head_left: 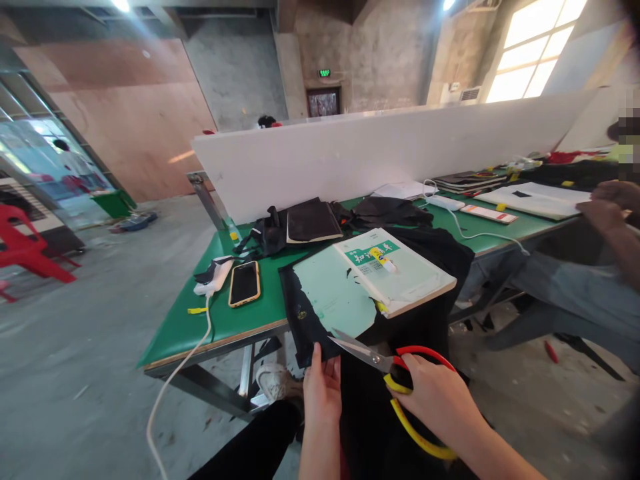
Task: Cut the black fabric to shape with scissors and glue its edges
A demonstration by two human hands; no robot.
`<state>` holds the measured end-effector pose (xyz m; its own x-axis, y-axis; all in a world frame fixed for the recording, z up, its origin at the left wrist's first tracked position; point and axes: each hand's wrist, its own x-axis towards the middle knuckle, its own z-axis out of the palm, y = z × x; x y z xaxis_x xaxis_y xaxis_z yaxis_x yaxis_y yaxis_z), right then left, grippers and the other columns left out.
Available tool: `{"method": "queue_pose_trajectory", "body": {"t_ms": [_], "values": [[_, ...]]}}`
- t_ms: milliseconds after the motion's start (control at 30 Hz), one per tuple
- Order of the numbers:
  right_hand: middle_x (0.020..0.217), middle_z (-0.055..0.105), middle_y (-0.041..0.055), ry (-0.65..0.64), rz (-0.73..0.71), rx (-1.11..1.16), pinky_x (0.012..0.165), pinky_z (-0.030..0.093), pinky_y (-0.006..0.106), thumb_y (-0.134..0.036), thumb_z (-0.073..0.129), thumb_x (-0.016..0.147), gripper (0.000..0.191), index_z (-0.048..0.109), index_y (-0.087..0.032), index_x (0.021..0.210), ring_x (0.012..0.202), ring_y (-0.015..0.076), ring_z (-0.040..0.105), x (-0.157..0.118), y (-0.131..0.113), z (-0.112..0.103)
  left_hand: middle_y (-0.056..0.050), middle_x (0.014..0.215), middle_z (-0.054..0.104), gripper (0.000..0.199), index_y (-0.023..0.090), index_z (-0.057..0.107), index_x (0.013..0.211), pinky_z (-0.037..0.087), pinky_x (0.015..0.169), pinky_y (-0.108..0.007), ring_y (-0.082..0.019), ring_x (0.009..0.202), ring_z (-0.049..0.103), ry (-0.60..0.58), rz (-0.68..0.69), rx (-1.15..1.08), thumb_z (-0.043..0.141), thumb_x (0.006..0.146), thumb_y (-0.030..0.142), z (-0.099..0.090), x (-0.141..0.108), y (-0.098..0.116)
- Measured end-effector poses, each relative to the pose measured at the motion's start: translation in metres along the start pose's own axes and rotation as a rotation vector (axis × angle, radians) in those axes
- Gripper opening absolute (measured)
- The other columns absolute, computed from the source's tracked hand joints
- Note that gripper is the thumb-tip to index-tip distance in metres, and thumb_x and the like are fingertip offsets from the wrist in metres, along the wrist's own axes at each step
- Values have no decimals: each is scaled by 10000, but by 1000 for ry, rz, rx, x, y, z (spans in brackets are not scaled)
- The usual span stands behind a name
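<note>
The left hand (323, 390) is clamped on the near edge of the black cloth (307, 333), its thumb on top and its fingers bent beside it. The right hand (437, 397) is closed around the red and yellow handles of the scissors (376, 359), whose 2 blades stand slightly parted and point left. The cloth lies over the near edge of the green table (185, 333) and hangs down in front of it. On top of it rests a pale green sheet (345, 293) with a ragged edge, and just to its right a thick book (420, 287) bearing a small yellow tube (381, 259).

The main risk, as I judge it, is to the left fingers: the blade tips sit just beside them, so closing the scissors without looking could nick the skin. The tips also seem close to the sheet's near edge; a cut angled too far could catch the paper along with the cloth. A hard pull by the left hand could drag the sheet and book nearer, and the tube could roll off. Slack, dark fabric could also fold under the blades and be cut 2 layers deep.
</note>
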<state>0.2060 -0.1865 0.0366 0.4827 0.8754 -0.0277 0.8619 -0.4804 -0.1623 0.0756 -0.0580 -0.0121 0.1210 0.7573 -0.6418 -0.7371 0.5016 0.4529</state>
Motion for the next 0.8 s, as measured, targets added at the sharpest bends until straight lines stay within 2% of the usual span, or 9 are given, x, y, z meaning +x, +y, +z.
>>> {"method": "queue_pose_trajectory", "body": {"t_ms": [100, 300, 633, 800], "values": [[910, 674, 44, -12, 2, -4, 625, 443, 330, -415, 568, 735, 314, 617, -206, 965, 768, 254, 641, -5, 8, -1, -25, 763, 685, 80, 157, 595, 879, 563, 589, -201, -110, 638, 663, -29, -15, 4, 600, 800, 144, 0, 0, 0], [884, 681, 56, -79, -6, 31, 655, 443, 331, -395, 571, 726, 325, 628, -199, 979, 777, 253, 639, -13, 19, -3, -26, 809, 683, 117, 163, 588, 887, 571, 599, -217, -114, 652, 662, -9, -2, 25, 629, 778, 148, -2, 2, -1], [878, 684, 35, -61, -7, 38, 665, 463, 358, -403, 569, 723, 327, 628, -214, 984, 780, 265, 640, -14, 18, -3, -18, 798, 668, 108, 164, 587, 859, 569, 600, -215, -99, 625, 645, -1, 47, 51, 643, 767, 159, -3, 4, -2], [946, 673, 46, 32, 29, 17, 650, 462, 354, -410, 546, 743, 330, 610, -211, 998, 752, 254, 641, -14, 25, 1, -18, 822, 665, 91, 166, 593, 854, 574, 646, -234, -94, 646, 638, -18, 59, 49, 628, 774, 142, -5, 3, 0]]}}
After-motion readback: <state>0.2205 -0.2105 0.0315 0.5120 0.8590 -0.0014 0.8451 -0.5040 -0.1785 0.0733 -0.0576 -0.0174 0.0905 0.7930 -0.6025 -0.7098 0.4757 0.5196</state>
